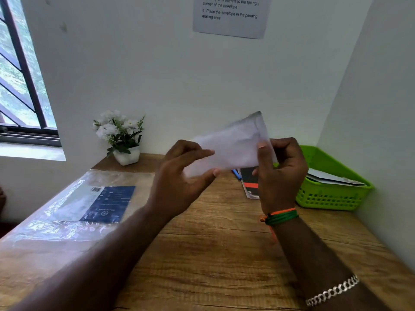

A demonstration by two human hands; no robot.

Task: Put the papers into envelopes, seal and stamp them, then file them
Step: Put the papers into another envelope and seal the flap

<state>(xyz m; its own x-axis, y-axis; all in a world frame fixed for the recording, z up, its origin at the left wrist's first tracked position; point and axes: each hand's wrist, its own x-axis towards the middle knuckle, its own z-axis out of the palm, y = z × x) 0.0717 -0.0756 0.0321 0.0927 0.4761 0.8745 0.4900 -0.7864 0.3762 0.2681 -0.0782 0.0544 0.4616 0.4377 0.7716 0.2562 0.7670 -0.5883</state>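
Observation:
A white envelope (235,147) is held up in the air above the wooden desk (213,243), tilted with its right end higher, and it looks blurred. My left hand (182,173) pinches its lower left end between thumb and fingers. My right hand (280,171) grips its right end, thumb on the front. A green plastic basket (332,196) at the back right holds white envelopes or papers (330,177).
A clear plastic pack with a blue label (89,203) lies on the left of the desk. A black and red booklet (249,182) with a blue pen (235,175) lies beneath the envelope. A potted white flower (121,135) stands at the back. An instruction sheet (231,14) hangs on the wall.

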